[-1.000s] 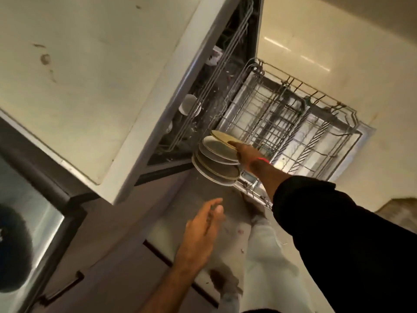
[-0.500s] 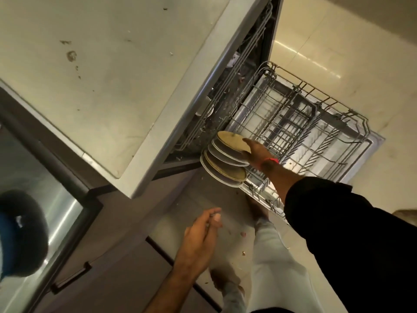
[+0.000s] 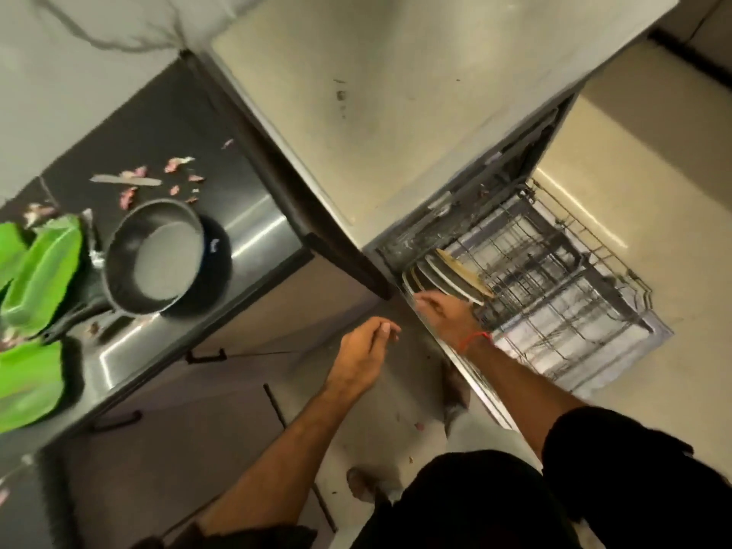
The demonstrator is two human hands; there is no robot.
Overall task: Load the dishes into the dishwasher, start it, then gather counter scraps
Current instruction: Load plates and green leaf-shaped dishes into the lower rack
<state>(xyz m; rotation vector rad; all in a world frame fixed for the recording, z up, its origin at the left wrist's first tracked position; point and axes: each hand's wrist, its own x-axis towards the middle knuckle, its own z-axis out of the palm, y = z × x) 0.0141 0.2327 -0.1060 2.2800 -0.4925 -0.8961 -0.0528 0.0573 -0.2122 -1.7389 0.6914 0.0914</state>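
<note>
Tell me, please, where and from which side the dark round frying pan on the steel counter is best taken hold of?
Probably by its long dark handle, coming from the side nearest the green containers. The dark round frying pan sits upright on the steel counter, its handle free and pointing away from the bowl, so one hand could wrap it without touching the inside.

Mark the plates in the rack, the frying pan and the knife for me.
plates (image 3: 451, 277), head view, white face of a standing plate.
frying pan (image 3: 168, 261), head view, pale inside bottom.
knife (image 3: 119, 179), head view, middle of the blade.
</note>
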